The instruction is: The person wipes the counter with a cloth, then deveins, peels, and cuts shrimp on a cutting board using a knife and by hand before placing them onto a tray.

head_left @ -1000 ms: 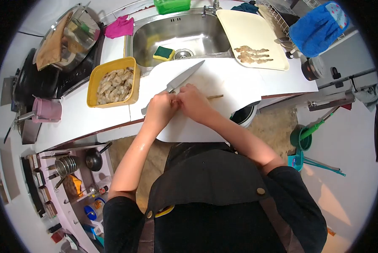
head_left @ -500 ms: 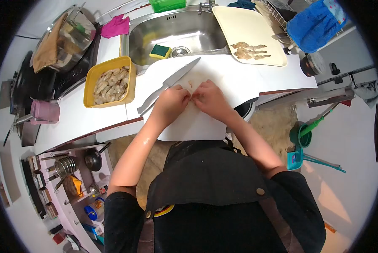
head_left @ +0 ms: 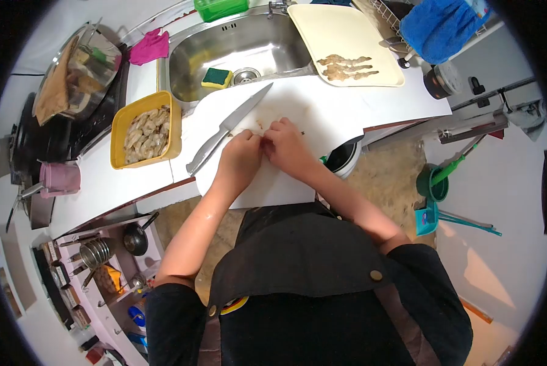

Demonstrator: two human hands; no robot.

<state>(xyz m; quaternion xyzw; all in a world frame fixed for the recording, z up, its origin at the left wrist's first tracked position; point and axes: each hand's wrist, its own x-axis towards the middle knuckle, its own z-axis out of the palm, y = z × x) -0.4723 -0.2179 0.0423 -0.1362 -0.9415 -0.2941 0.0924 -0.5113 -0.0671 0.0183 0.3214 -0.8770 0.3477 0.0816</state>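
My left hand (head_left: 241,160) and my right hand (head_left: 287,148) meet over the white cutting board (head_left: 328,113), fingertips pinched close together. What they hold between them is too small and hidden to name. A knife (head_left: 230,124) lies on the board just left of my hands, blade pointing up and away. To the left, a yellow container (head_left: 176,131) holds many shrimp (head_left: 146,135). At the upper right, several flattened shrimp (head_left: 346,68) lie on a cream tray (head_left: 340,33).
Behind the board is a steel sink (head_left: 194,58) with a green and yellow sponge (head_left: 216,77). A pink cloth (head_left: 149,47) lies beside it. A pink cup (head_left: 60,179) stands far left. A dark-lidded jar (head_left: 442,80) stands right, and a bin (head_left: 343,160) sits below the board.
The view has shifted, so the counter things appear lower left. My hands parted slightly, then came together again. The thin brown piece that stuck out beyond my right hand no longer shows the same way.
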